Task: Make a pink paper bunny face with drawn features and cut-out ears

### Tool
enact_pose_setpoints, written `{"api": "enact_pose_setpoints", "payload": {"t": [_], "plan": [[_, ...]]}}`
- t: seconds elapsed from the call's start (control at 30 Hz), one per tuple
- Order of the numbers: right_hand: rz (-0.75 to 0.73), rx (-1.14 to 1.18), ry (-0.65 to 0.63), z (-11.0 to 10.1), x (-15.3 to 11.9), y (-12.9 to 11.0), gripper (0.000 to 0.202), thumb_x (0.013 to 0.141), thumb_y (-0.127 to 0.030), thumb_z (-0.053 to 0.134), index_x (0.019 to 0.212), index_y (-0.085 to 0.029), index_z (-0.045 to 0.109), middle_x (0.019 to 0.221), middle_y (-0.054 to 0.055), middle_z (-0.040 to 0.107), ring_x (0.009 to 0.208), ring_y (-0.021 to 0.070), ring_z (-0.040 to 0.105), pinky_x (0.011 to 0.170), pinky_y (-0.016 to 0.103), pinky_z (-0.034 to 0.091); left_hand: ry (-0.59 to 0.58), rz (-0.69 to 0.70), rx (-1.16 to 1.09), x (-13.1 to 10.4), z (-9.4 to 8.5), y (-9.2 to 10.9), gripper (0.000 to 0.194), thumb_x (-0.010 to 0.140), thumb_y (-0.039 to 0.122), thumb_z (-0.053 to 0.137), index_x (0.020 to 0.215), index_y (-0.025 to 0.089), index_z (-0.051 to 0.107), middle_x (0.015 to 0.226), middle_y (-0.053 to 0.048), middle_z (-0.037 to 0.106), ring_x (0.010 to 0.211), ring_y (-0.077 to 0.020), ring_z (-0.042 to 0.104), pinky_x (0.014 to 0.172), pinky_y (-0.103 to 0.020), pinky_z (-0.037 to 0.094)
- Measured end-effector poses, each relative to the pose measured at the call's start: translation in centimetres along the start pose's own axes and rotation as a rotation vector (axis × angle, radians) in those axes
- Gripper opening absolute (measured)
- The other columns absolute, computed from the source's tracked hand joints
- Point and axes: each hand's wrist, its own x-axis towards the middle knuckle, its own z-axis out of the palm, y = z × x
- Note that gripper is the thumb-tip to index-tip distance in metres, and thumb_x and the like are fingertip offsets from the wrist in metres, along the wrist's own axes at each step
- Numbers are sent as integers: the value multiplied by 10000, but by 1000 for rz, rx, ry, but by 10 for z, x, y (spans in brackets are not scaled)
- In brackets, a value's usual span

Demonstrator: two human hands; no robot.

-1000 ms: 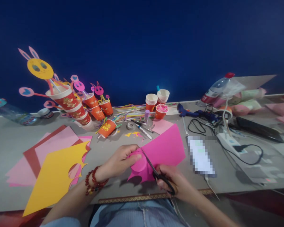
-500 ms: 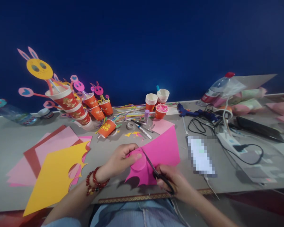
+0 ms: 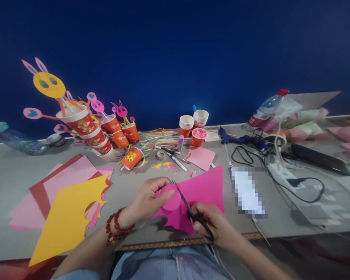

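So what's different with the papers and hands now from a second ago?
The magenta paper has turned: its right end swung toward the person, uncovering more of the light pink square behind it. Nothing was newly grabbed or let go: the left hand still holds the magenta paper, the right hand the scissors. The yellow paper stayed put.

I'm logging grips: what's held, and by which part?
The left hand pinches the magenta paper near its left edge, thumb on top; the right hand holds scissors by the black handles.
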Motion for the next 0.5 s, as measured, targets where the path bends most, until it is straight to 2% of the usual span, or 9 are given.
{"api": "enact_pose_setpoints", "payload": {"t": [0.3,0.5], "plan": [[2,-84,-1,-6,0,0,648,816,-854,451,706,-215,460,619,-42,399,576,128,339,517,249,239,-13,-1,-10,2,0,-3,275,950,346,532,734,176,533,712,24,565,662,-114,477,631,-218,372],[-10,-96,-5,-6,-1,1,603,853,-806,460,720,-217,461,620,-42,411,562,125,342,518,254,226,-8,14,-75,4,0,-2,261,946,342,555,748,172,537,720,21,547,670,-114,467,642,-216,378]]}}
